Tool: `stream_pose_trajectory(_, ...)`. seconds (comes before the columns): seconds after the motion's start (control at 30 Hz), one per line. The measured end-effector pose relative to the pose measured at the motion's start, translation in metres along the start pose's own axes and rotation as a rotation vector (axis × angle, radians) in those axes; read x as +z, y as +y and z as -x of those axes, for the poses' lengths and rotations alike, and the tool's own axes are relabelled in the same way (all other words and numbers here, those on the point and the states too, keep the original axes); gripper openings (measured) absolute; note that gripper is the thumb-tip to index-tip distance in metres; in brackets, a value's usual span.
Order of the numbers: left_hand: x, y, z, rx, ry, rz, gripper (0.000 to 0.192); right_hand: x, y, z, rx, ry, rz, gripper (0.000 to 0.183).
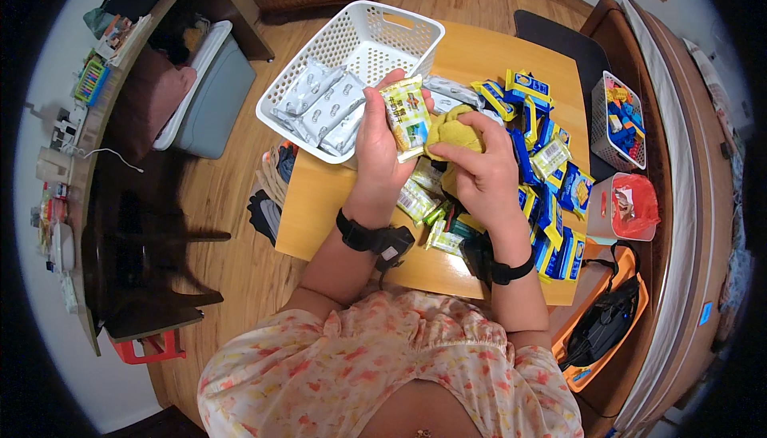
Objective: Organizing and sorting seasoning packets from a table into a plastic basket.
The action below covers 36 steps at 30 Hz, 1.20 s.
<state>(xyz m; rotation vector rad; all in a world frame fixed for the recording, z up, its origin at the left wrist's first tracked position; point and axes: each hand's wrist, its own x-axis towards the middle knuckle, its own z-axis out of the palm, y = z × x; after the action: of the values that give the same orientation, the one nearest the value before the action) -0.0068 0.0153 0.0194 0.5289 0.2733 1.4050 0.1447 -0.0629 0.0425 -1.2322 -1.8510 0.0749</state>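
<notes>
My left hand (380,159) holds a small green-and-white checked biscuit packet (410,119) upright, its printed face towards me. Folded yellow cloth (453,131) is pinched in my right hand (490,174), close against the packet's right edge. Beneath my hands, several more checked packets (417,198) lie on the wooden table (326,210). Blue-and-yellow biscuit packets (550,213) are heaped at the table's right side. A white perforated basket (434,33) at the far left corner holds several white foil-like packs (335,102); similar packs (449,93) lie partly hidden behind my hands.
Right of the table stand a basket of toy bricks (626,120), a bin with a red liner (638,207) and an orange tray (578,378) with a black bag (605,318). Folded clothes (272,183) lie at left, near a lidded grey storage box (219,102).
</notes>
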Motion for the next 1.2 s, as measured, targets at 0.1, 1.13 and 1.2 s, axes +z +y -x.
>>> stream_pose_trajectory(0.1, -0.001, 0.001, 0.001, 0.005, 0.020, -0.017, 0.056, 0.003, 0.001, 0.001, 0.038, 0.060, -0.085, 0.041)
stream_pose_trajectory(1.13, 0.011, -0.012, 0.014, -0.213, -0.212, -0.402, 0.054, 0.002, 0.000, 0.002, 0.123, 0.151, -0.231, 0.040)
stream_pose_trajectory(1.2, 0.010, -0.014, 0.013, -0.214, -0.178, -0.302, 0.053, 0.002, 0.001, 0.002, 0.126, 0.159, -0.227, 0.041)
